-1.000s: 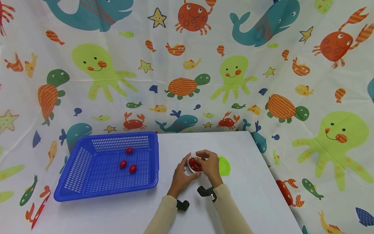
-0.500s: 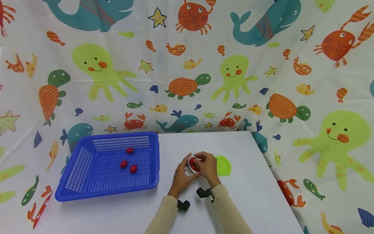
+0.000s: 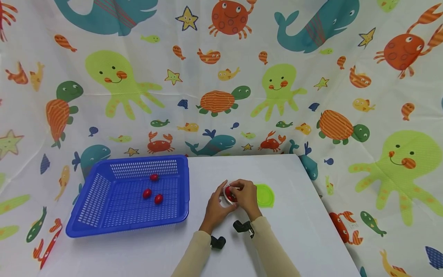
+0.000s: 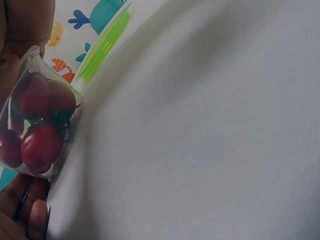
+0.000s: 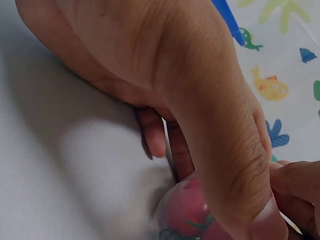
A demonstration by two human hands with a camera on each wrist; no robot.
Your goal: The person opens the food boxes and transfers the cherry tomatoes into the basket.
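Note:
A small clear plastic tub (image 4: 75,107) holds several red cherry tomatoes (image 4: 42,145) with green stems. My left hand (image 3: 215,209) grips this tub, its fingers at the far side and thumb at the near side. Over the tub's mouth my right hand (image 3: 245,196) bends its fingertips down onto the tomatoes and covers part of them. In the right wrist view its thumb (image 5: 267,220) overlaps the tomatoes; I cannot tell whether it pinches one. A bright green lid (image 3: 265,196) lies flat on the table just right of my right hand.
A blue perforated basket (image 3: 128,227) stands at the left with three tomatoes (image 3: 158,199) lying in it. The white table (image 3: 297,238) ends at a curtain (image 3: 238,54) printed with sea animals, behind and at the right.
My right hand has shifted slightly left over the tub, hiding more of the tomatoes and uncovering more of the green lid. My left hand keeps its hold. The tomatoes in the basket stay put.

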